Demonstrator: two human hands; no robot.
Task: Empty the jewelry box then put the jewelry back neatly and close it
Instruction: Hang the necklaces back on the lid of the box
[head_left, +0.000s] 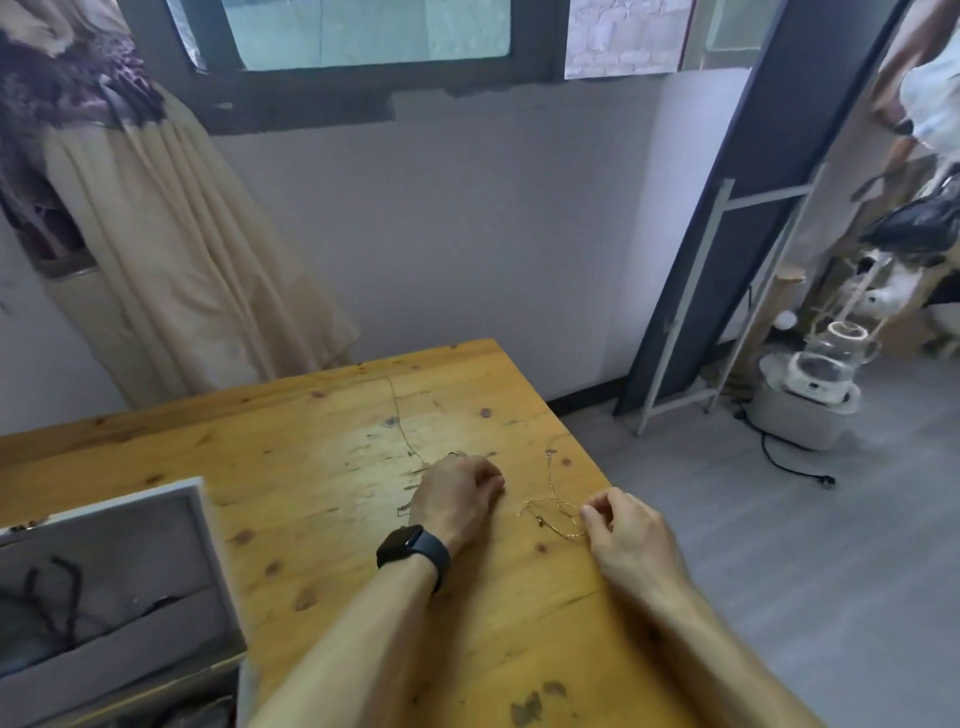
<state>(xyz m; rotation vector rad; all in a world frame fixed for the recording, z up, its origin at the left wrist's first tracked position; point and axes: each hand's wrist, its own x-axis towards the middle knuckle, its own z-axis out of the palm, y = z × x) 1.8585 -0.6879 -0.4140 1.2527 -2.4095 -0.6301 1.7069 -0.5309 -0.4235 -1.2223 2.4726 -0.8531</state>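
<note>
Both forearms reach across the wooden tabletop (311, 467) toward its far right corner. The right hand (626, 525) lies on its side, its grip narrowed to thumb and forefinger pinching the near end of a thin gold chain (553, 506) that lies looped on the wood. The left hand (457, 493), with a dark watch (410, 548) on its wrist, rests knuckles-up with its fingers curled under; whether its grip holds anything cannot be told. The open jewelry box (145, 535) sits at the lower left, with dark beaded strands (57, 597) inside.
</note>
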